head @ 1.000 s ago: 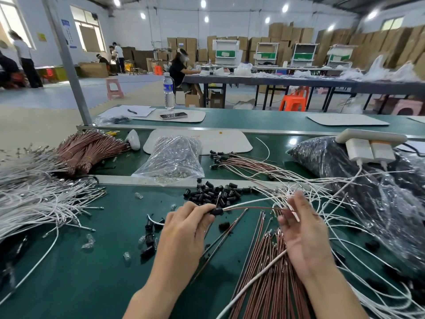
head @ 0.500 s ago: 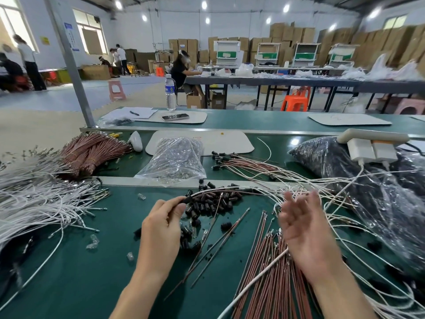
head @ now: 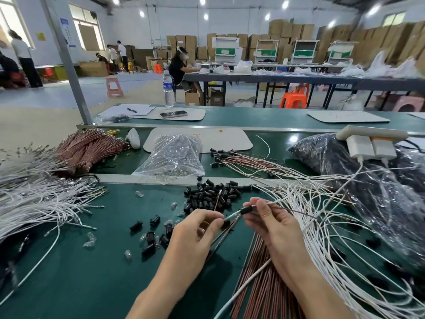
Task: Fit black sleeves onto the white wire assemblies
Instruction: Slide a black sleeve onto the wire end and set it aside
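both hands' fingers [head: 262, 209] pinching black sleeves [head: 246, 210] on a white wire [head: 234, 215], bare belt [head: 80, 272] leftward

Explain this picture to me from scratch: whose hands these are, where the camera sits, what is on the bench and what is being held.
There is no machine here. A person wears a camera on the head, so the one view looks forward and down at their own two bare hands over a green workbench in a factory hall.

The left hand pinches a small black sleeve in its grip. The right hand pinches a white wire that carries another black sleeve.

On the bench: a pile of loose black sleeves just beyond the hands, bundles of white wires at far left, copper-coloured wires under the right wrist, and a clear bag of small parts further back.
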`<state>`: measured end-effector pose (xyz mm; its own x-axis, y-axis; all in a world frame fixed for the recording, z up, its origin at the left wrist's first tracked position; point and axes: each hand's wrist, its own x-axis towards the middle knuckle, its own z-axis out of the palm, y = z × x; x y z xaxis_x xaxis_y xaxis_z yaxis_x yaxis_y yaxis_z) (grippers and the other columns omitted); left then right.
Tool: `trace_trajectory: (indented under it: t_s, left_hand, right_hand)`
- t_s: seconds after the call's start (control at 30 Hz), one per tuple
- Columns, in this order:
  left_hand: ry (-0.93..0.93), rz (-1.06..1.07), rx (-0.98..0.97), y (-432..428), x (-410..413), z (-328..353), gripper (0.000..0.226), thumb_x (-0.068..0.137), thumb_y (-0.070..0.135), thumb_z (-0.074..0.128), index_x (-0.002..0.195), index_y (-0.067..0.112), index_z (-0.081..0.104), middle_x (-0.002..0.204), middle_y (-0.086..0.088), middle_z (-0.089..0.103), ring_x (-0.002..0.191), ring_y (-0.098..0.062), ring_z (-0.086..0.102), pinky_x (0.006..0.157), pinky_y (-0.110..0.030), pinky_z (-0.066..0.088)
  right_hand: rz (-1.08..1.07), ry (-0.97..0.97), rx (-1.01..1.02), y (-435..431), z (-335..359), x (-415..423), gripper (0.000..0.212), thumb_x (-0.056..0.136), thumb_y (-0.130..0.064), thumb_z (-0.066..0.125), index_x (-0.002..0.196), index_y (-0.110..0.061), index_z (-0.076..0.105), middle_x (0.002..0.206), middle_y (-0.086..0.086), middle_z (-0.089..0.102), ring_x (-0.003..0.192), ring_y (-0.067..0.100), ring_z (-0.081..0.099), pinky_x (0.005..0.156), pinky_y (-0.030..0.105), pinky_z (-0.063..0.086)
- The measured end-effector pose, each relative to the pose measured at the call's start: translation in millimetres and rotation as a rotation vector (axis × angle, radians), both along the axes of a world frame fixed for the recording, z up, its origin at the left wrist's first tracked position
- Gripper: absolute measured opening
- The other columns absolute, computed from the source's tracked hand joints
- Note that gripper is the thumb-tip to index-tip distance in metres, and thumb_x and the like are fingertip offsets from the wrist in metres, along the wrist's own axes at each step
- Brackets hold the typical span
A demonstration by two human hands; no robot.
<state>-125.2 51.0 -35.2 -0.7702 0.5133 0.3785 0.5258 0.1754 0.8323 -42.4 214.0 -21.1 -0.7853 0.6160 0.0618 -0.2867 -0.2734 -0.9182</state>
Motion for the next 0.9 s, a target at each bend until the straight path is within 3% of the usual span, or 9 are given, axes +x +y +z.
trace_trajectory:
  t_s: [0.17, 0.5, 0.67, 0.77, 0.9]
  left_hand:
    - [-0.075, -0.007, 0.046, 0, 2, 1, 0.009, 0.097, 0.038, 0.062, 0.094, 0.041, 0.069, 0.079, 0.021, 0.067, 0.06, 0.002, 0.052, 0.061, -0.011, 0.044]
    - [-0.031, -0.004, -0.007, 2, 5, -1, 0.013, 0.098, 0.045, 0.055, 0.093, 0.038, 0.065, 0.077, 0.021, 0.066, 0.06, 0.001, 0.054, 0.059, -0.011, 0.042]
    - [-0.032, -0.003, -0.001, 4, 8, 0, 0.011, 0.1, 0.038, 0.057, 0.093, 0.037, 0.066, 0.077, 0.02, 0.067, 0.06, -0.003, 0.057, 0.055, -0.017, 0.044]
    - [-0.122, -0.006, 0.082, 5, 8, 2, 0.01, 0.099, 0.031, 0.061, 0.095, 0.034, 0.069, 0.084, 0.014, 0.072, 0.069, -0.01, 0.063, 0.065, -0.026, 0.053]
    - [-0.211, -0.052, 0.103, 6, 10, 6, 0.011, 0.099, 0.032, 0.059, 0.103, 0.033, 0.069, 0.09, 0.012, 0.074, 0.077, -0.006, 0.066, 0.073, -0.026, 0.056]
  right_hand:
    - [0.012, 0.018, -0.077, 0, 0, 0, 0.021, 0.087, -0.027, 0.064, 0.095, -0.017, 0.081, 0.1, 0.016, 0.077, 0.083, 0.019, 0.075, 0.071, 0.021, 0.059]
    - [0.19, 0.004, -0.126, -6, -3, -2, 0.029, 0.088, -0.033, 0.066, 0.105, -0.011, 0.072, 0.111, 0.02, 0.074, 0.086, 0.026, 0.074, 0.07, 0.028, 0.06]
    - [0.3, -0.031, -0.018, -10, -4, -2, 0.024, 0.073, -0.035, 0.08, 0.094, -0.024, 0.078, 0.104, 0.017, 0.076, 0.09, 0.023, 0.074, 0.075, 0.025, 0.059]
    - [0.274, -0.028, 0.005, -10, -6, -3, 0.022, 0.072, -0.035, 0.082, 0.092, -0.024, 0.078, 0.101, 0.017, 0.076, 0.09, 0.023, 0.075, 0.075, 0.024, 0.059]
    - [0.232, -0.025, 0.011, -10, -6, -3, 0.024, 0.073, -0.038, 0.082, 0.093, -0.025, 0.079, 0.102, 0.016, 0.076, 0.093, 0.024, 0.075, 0.075, 0.023, 0.059]
